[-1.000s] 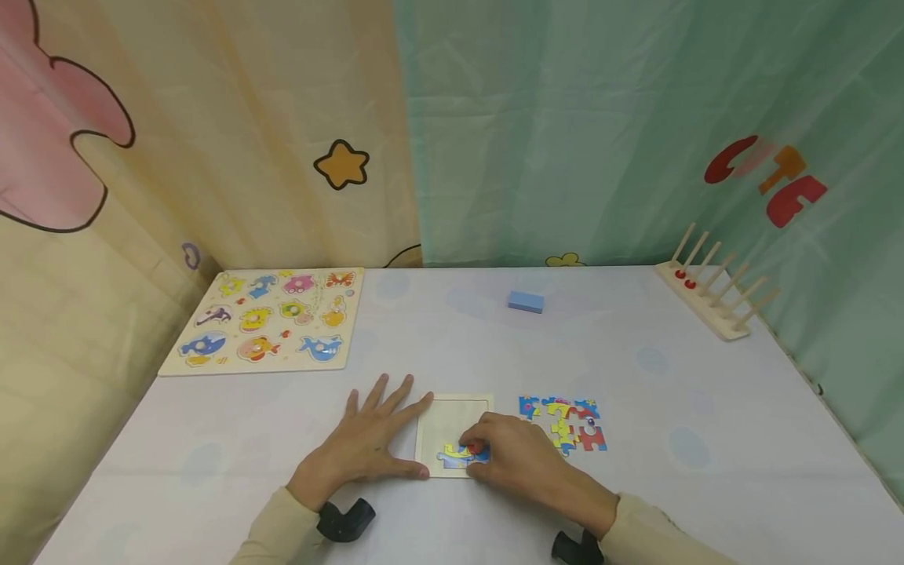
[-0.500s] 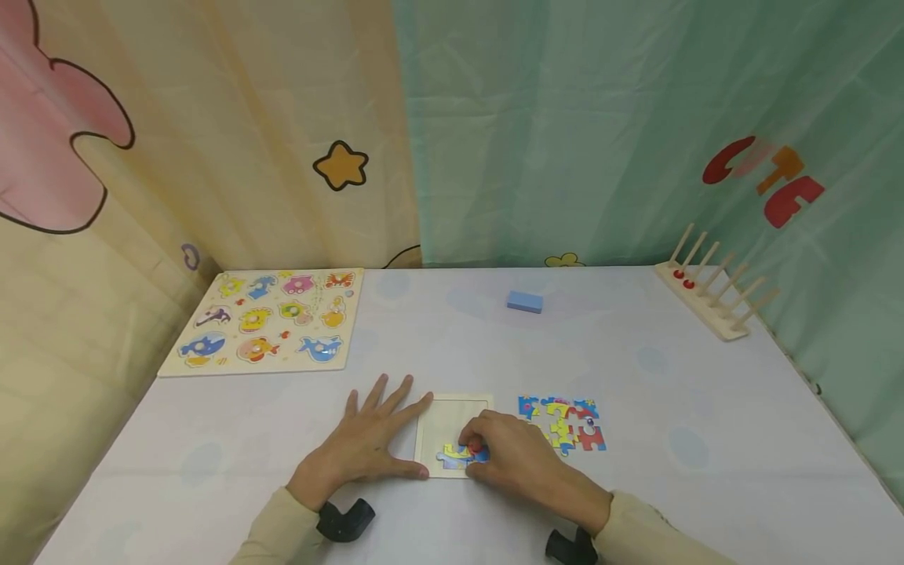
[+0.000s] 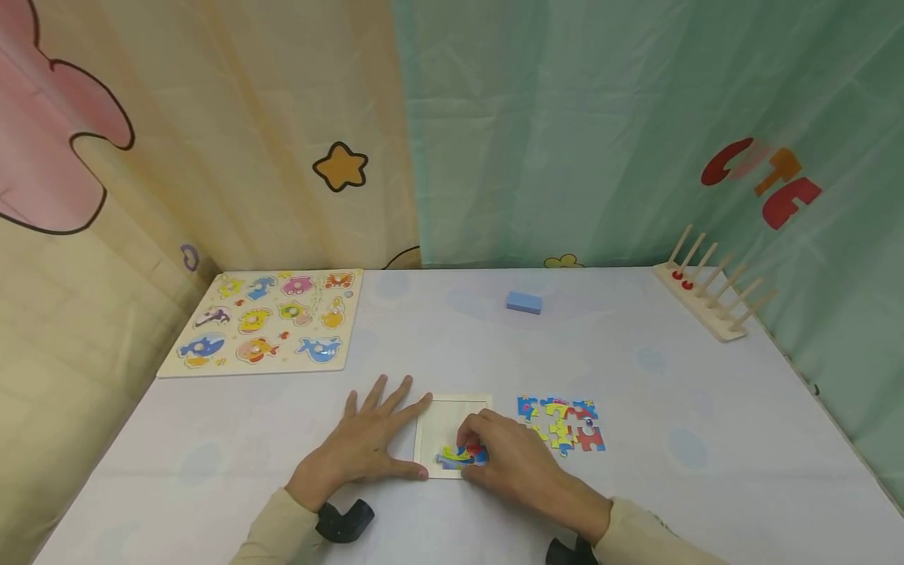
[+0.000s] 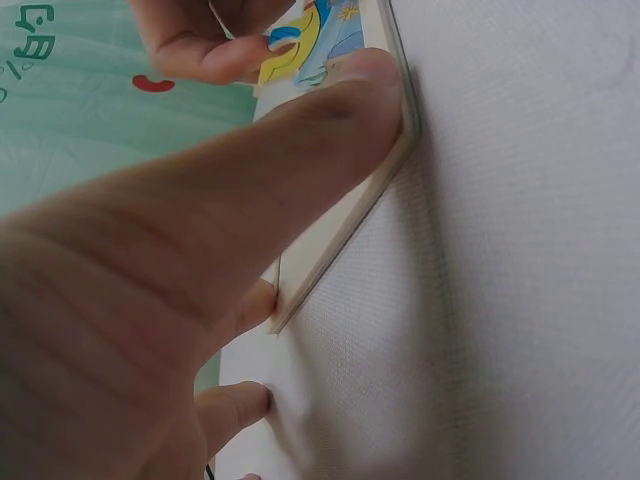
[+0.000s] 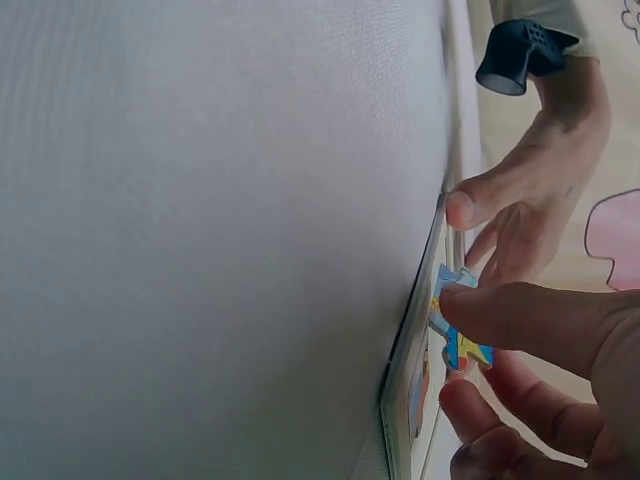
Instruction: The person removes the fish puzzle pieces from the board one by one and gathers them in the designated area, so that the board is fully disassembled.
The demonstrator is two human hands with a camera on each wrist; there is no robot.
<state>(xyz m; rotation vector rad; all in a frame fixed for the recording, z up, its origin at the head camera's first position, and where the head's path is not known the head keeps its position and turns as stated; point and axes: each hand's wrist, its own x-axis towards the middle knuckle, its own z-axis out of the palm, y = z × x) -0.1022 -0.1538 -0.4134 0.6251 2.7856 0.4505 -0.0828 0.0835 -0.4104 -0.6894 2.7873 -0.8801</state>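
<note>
A small pale wooden puzzle tray [image 3: 448, 416] lies on the table, a few coloured jigsaw pieces along its near edge. My left hand [image 3: 367, 443] is spread flat, its thumb and index fingertip against the tray's left side. My right hand [image 3: 512, 455] pinches a blue-and-yellow jigsaw piece [image 5: 472, 350] between thumb and fingers, tilted up over the tray's near edge. Those fingers partly hide the piece. A red-and-blue piece [image 3: 481, 455] shows beside it in the tray. Right of the tray lies a group of loose jigsaw pieces [image 3: 561, 430], mostly blue, yellow and red.
At the back left lies an animal peg puzzle board [image 3: 261, 322]. A blue block [image 3: 524, 303] sits near the table's back edge. Along the right edge stands a wooden peg rack [image 3: 706, 306] with red beads. Curtains hang behind the table.
The right hand has shifted slightly left, and the blue-and-yellow piece at its fingertips has tipped up from the others. The left hand stays in place.
</note>
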